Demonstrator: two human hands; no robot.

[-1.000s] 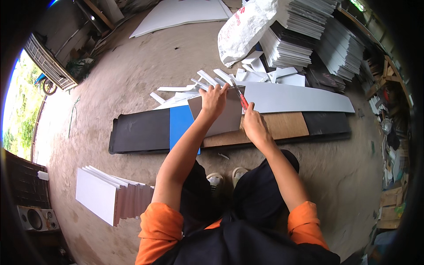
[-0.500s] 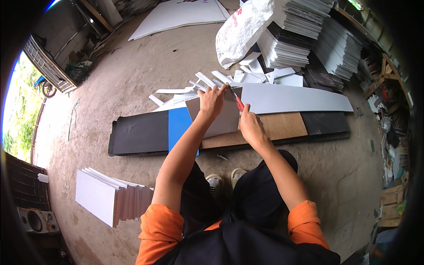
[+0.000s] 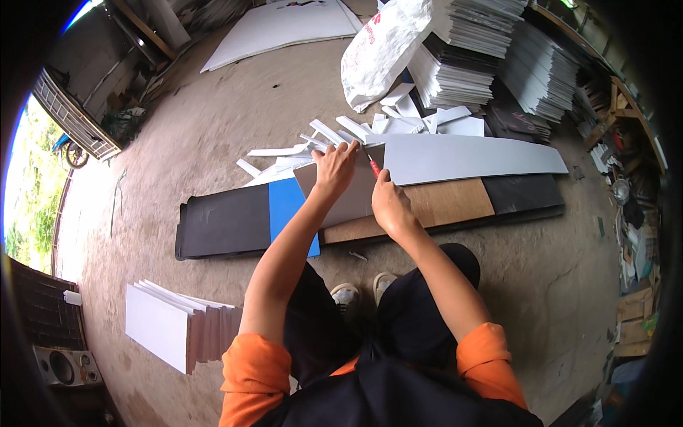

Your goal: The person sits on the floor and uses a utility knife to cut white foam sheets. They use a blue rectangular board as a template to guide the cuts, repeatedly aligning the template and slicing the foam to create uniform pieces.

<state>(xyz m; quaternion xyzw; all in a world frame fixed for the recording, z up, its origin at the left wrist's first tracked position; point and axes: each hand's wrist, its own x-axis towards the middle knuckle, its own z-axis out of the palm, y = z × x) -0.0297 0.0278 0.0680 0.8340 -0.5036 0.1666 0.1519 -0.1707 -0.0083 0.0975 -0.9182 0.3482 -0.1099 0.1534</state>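
- Right hand: I see the fingers wrapped round a red-handled cutter, a firm grasp; the tool points away from the person, blade tip at the far edge of the grey-brown board. Blade contact: cannot tell from here.
- Left hand: palm down, fingers spread, resting on the grey-brown board near its far edge; not closed round anything that I can see.
- Grey-brown board: lies across the middle of the long dark stack, overlapping a blue panel to its left.
- Wood-coloured board: along the near edge of the dark stack, partly covered by the grey-brown board.
- White board: just right of the cutter, over the far edge of the dark stack, reaching toward its right end.
- White strips: loose heap beyond the far edge.
- White panels: standing bunched on the floor, off the near left corner of the dark stack.
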